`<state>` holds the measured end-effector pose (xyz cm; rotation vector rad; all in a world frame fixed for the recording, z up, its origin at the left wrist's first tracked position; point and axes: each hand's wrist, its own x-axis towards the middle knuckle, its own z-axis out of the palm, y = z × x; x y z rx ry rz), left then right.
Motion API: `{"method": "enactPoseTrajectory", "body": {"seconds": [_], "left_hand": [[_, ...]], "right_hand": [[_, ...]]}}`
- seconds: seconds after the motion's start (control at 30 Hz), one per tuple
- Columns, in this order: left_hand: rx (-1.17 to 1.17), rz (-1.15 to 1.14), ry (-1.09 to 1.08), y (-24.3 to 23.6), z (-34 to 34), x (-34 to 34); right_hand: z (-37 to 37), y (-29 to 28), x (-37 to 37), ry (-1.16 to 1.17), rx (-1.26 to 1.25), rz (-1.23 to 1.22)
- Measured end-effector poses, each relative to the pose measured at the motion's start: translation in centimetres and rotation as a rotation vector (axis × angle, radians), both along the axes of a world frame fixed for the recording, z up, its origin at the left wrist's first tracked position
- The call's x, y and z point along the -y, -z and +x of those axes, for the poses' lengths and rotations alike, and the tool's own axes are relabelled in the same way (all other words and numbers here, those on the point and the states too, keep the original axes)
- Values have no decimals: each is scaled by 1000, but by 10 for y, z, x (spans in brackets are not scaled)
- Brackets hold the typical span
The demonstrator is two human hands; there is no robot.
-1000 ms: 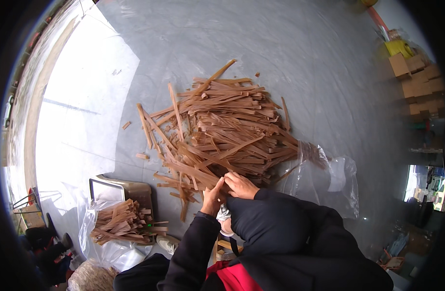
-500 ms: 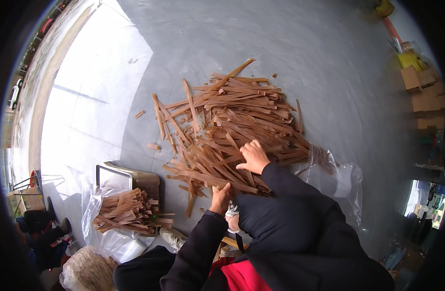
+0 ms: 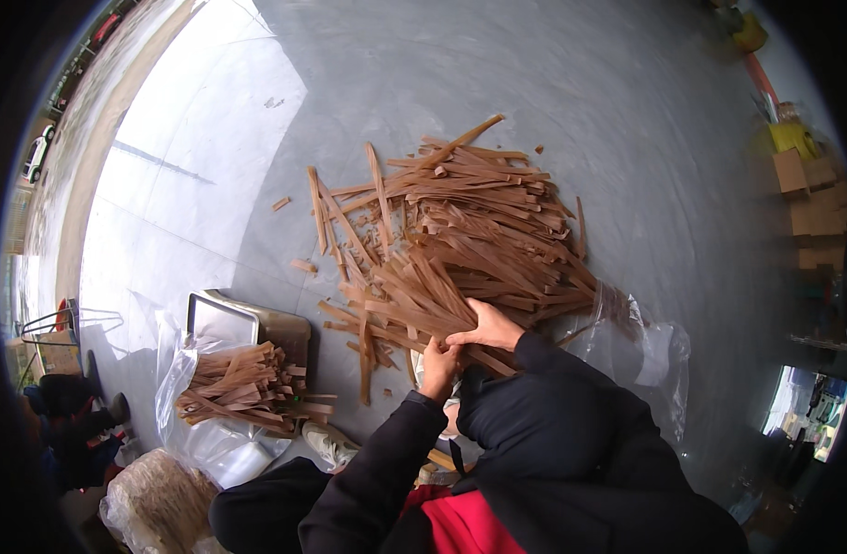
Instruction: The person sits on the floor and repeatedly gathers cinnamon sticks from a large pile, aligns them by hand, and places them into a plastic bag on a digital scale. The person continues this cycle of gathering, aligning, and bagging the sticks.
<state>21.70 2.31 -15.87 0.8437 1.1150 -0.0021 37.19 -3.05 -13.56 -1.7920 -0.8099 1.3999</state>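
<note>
1. Hands together, right at the near edge of the heap! The left hand (image 3: 437,367) had its fingers closed on brown strips (image 3: 423,300), thumb uppermost.
2. Right alongside, the right hand (image 3: 491,328) gripped the same bunch, thumb on the near side and fingers across the far side; its fingertips were hidden among the strips.
3. What a fan that bunch made, spreading from the two hands up and to the left, over the lower part of the pile (image 3: 497,231)!
4. That pile lay on the grey floor (image 3: 627,138), just beyond the hands, most strips crosswise, with loose ones scattered at its left side.
5. Over on the right, a clear plastic bag (image 3: 659,355) lay flat, its upper left end around some strip ends.
6. Down on the left, a second heap (image 3: 239,388) sat on clear plastic sheeting (image 3: 169,392), close against a shiny metal container (image 3: 285,323) tipped on its side.
7. Just beside that heap, a pale shoe (image 3: 328,443); farther down, a plastic-wrapped bundle (image 3: 156,503).
8. Away at the far right, cardboard boxes (image 3: 816,208) stood stacked, with something yellow (image 3: 793,138) above them.
</note>
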Motion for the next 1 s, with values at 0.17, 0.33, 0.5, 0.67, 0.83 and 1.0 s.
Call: {"method": "enactPoseTrajectory", "body": {"seconds": [0.17, 0.33, 0.5, 0.67, 0.83, 1.0], "left_hand": [[175, 260, -28, -33, 15, -1], [217, 583, 98, -75, 27, -23], [370, 693, 127, -131, 44, -46], [438, 1144, 322, -110, 37, -62], [310, 1161, 510, -81, 41, -63], [488, 889, 424, -68, 41, -60]], "right_hand": [[14, -5, 14, 55, 154, 143], [21, -61, 6, 181, 72, 334], [30, -95, 1, 230, 300, 464], [29, -64, 8, 299, -22, 421], [18, -18, 0, 294, -25, 524], [11, -51, -9, 456, -613, 469]]}}
